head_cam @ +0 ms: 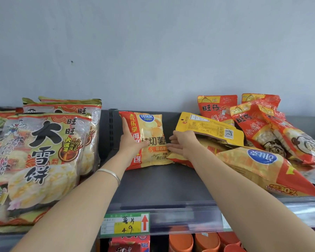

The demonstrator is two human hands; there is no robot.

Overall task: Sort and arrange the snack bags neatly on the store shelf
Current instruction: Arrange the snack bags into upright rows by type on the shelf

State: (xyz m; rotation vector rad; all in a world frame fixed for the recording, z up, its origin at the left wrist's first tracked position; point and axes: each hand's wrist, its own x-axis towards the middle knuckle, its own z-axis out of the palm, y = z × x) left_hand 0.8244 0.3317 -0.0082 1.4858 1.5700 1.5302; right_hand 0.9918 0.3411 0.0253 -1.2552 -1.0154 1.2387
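Note:
A yellow-and-red chip bag (pixel 151 135) stands upright at the back of the dark shelf (pixel 162 186), leaning against the wall. My left hand (pixel 130 139) holds its left side, thumb across the front. My right hand (pixel 182 144) reaches with spread fingers to the bag's right edge and to a flat chip bag (pixel 178 158) lying under it. A yellow bag (pixel 211 129), back side up, rests over my right wrist area. Another chip bag (pixel 265 170) lies upside down at the right front.
Large rice-cracker bags (pixel 44 150) stand stacked at the left. Several red snack bags (pixel 262 128) lie in a heap at the back right. A dark divider (pixel 110 128) separates the left stack. A price tag (pixel 125 224) hangs on the shelf edge; orange containers (pixel 195 242) sit below.

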